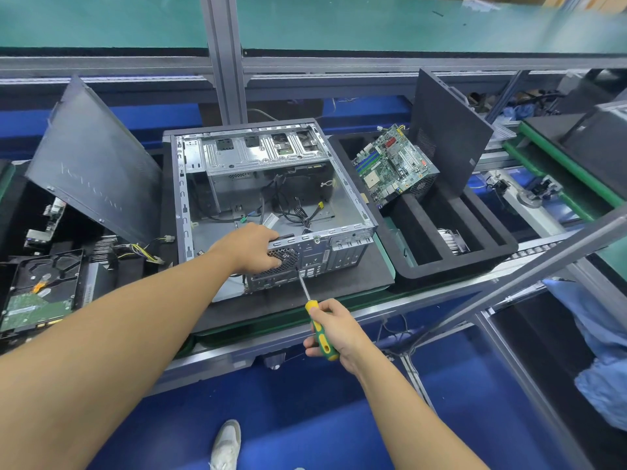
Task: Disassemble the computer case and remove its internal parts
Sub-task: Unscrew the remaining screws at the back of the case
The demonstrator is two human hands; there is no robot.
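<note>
Computer case [319, 256] lies on its side in the middle of the frame, on a black mat [342, 288]. Its big side is off, so you can see inside. Black cables [295, 212] lie loose on the metal floor of the case, and a silver metal cage [264, 150] sits at its far end. The left hand [252, 251] reaches in from the lower left, and its fingers curl over the near wall of the case and grip it, right by the round fan holes. The right hand [339, 330], lower in the frame, grips the green and yellow handle of a screwdriver [312, 308]. The thin metal tip touches the near wall of the case, just beside the left hand. At the right of the case is a black foam tray [451, 266] with a green circuit board [390, 164] leaning at its far end and a silver finned part [453, 240] in a slot. One dark side panel [95, 161] leans at the upper left, and another [444, 137] stands at the upper right. A hard drive [37, 293] lies at the lower left. A white shoe [227, 442] shows at the bottom.
</note>
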